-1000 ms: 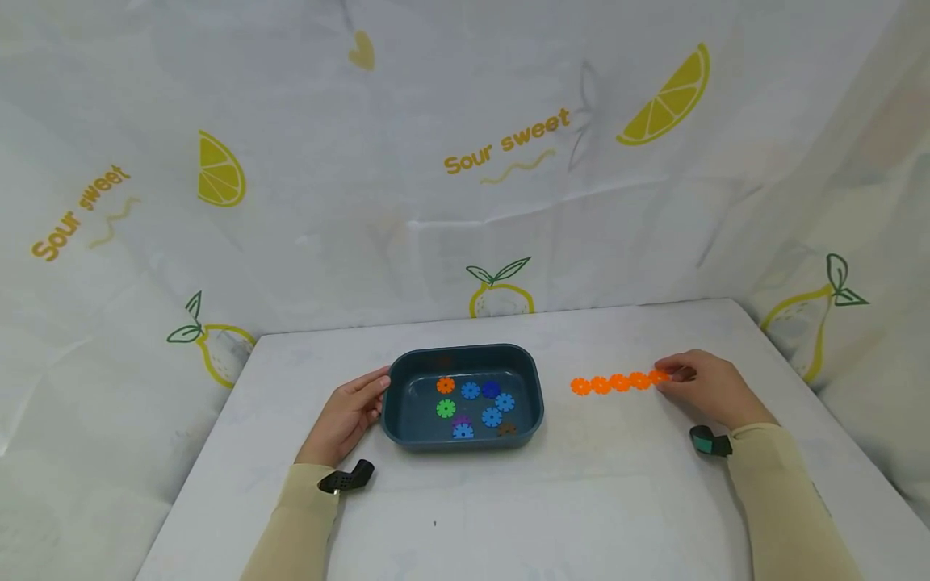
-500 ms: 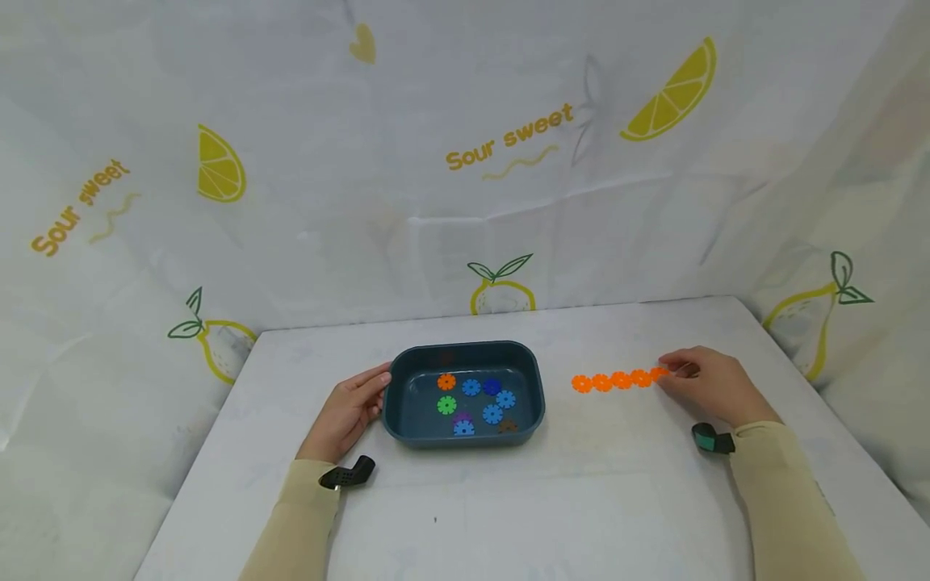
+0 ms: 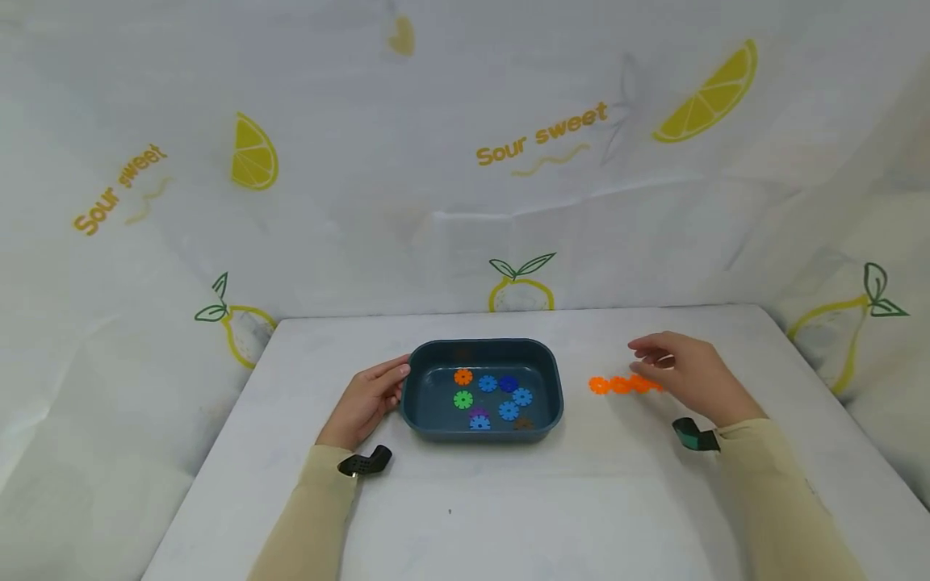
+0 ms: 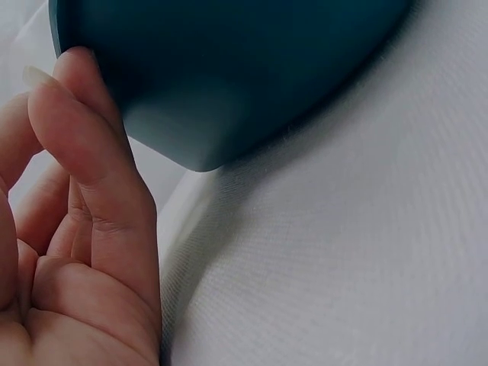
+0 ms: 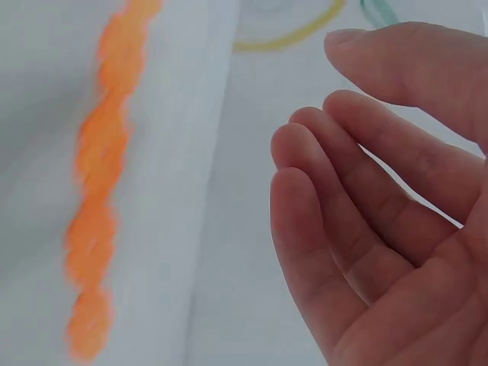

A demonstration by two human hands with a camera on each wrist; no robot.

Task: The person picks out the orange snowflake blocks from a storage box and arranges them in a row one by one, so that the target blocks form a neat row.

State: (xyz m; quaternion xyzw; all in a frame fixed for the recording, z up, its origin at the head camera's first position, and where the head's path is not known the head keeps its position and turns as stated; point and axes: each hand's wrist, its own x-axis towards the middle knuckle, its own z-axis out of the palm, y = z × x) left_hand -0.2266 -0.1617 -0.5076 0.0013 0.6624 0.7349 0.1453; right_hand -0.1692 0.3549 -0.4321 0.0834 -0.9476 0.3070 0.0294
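Note:
A dark teal tray stands on the white table. My left hand grips its left end, thumb at the rim and fingers along the outer wall. In the left wrist view the fingers touch that wall. Inside the tray lie several notched plastic discs: orange, green, blue, purple and brown. A straight row of orange discs lies right of the tray, its right end covered by my hand in the head view. My right hand hovers over that end, fingers loosely bent, holding nothing.
A white cloth printed with lemons hangs behind and beside the table. A black strap device sits on the left wrist and another on the right.
My right hand has let go of the right end of the orange row and risen a little. The left hand stays on the tray. The head view has shifted slightly.

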